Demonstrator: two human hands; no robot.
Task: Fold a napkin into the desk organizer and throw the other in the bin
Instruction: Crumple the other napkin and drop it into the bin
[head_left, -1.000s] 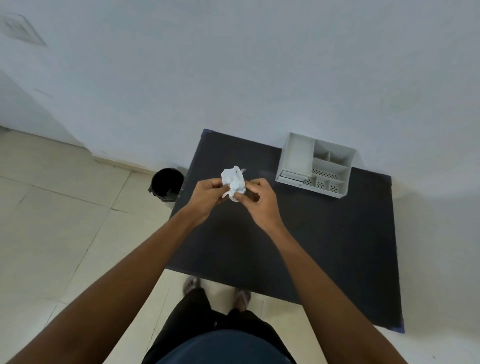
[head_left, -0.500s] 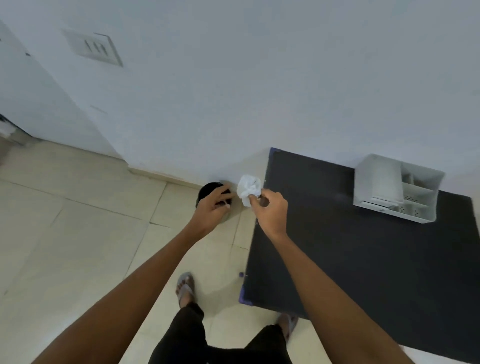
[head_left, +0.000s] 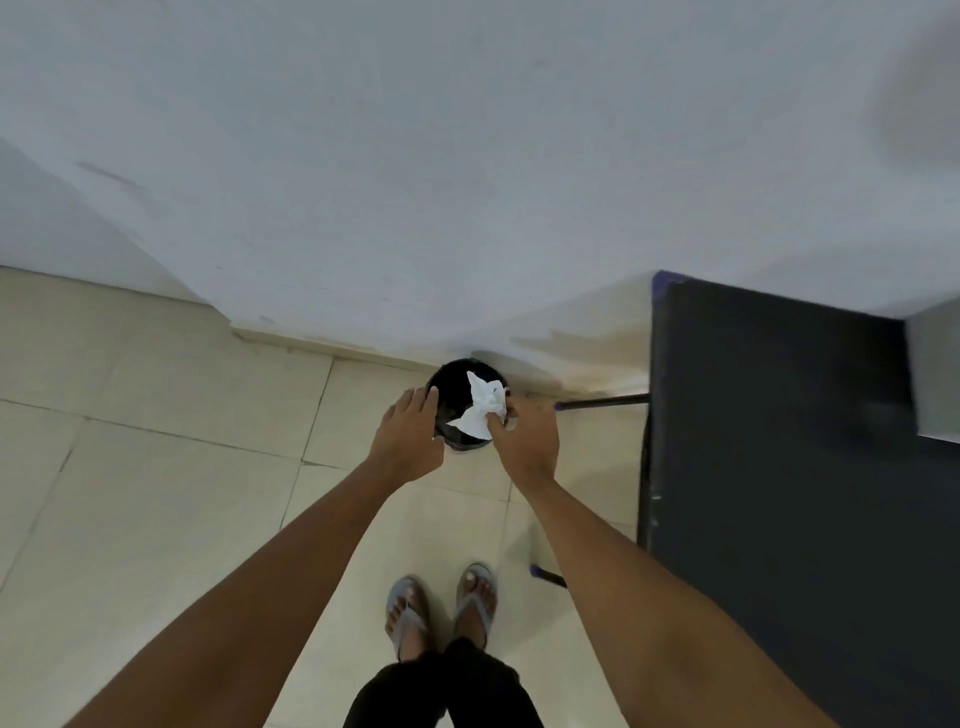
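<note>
A crumpled white napkin hangs right over the mouth of the small round black bin on the floor by the wall. My right hand pinches the napkin's lower edge with the fingertips. My left hand hovers over the bin's left rim, fingers together and flat, holding nothing. Only a blurred grey corner of the desk organizer shows at the right edge, standing on the black table.
The black table fills the right side, its legs reaching toward the bin. Beige floor tiles spread left and below. My feet in sandals stand behind the bin. A white wall rises just beyond it.
I have turned left from the table to the bin. Both hands carried the napkin off the table's edge and down over the bin; the left hand has let go of it.
</note>
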